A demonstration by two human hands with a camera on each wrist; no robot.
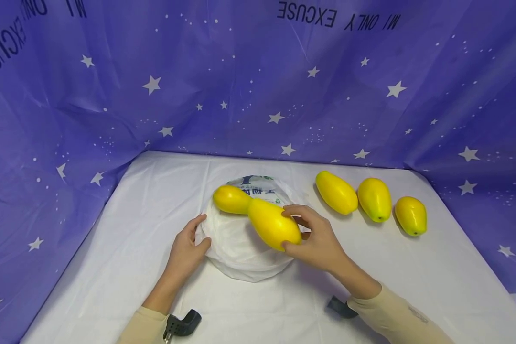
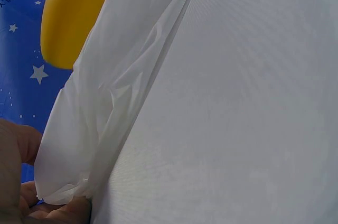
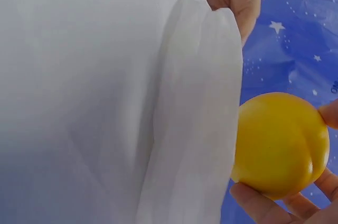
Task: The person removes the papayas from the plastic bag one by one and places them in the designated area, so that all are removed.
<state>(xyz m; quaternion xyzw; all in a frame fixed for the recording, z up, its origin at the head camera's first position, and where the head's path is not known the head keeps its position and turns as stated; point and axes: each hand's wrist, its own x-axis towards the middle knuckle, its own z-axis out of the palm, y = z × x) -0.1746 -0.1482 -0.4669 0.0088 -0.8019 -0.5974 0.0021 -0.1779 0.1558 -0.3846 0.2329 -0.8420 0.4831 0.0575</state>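
Note:
A white plastic bag with printing inside stands with its mouth spread wide on the table. My left hand pinches its left rim between thumb and fingers; the left wrist view shows the bag's edge between them. Over the bag, my right hand grips a yellow papaya by its near end, tilted with the narrower end pointing away to the left. A second papaya lies inside the bag toward the far left, partly overlapped by the held one in the head view.
Three more papayas lie in a row right of the bag: one nearest it, a middle one and a smaller one. A white cloth covers the table. Purple star-patterned curtains enclose its back and sides.

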